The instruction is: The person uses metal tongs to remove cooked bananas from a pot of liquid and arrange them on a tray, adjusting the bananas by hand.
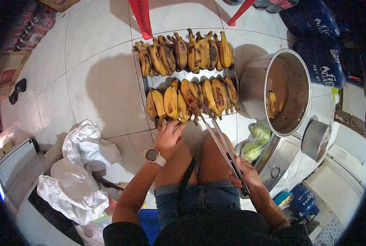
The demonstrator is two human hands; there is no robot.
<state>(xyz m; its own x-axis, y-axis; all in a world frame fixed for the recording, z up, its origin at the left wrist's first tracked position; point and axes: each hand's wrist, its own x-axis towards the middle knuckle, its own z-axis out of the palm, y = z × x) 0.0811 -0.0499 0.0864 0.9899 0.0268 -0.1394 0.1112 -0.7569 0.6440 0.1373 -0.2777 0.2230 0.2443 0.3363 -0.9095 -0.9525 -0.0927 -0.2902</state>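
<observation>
My right hand [245,171] is closed around the long metal tongs [225,149]. Their tips reach the lower end of a ripe banana [190,92] in the near row. My left hand [168,139], with a watch [152,155] on its wrist, has its fingers stretched out right at the lower ends of the near bananas. A metal tray [144,84] on the floor bears two rows of yellow bananas with dark patches; the far row [181,51] lies with stems pointing away from me.
A big metal pot [255,86] stands to the right with a few bananas [272,104] inside. Beside it are a smaller pot [314,141], green bagged produce [255,141] and blue gas cylinders [320,61]. White plastic bags [74,184] lie left; red legs [141,18] stand behind the tray.
</observation>
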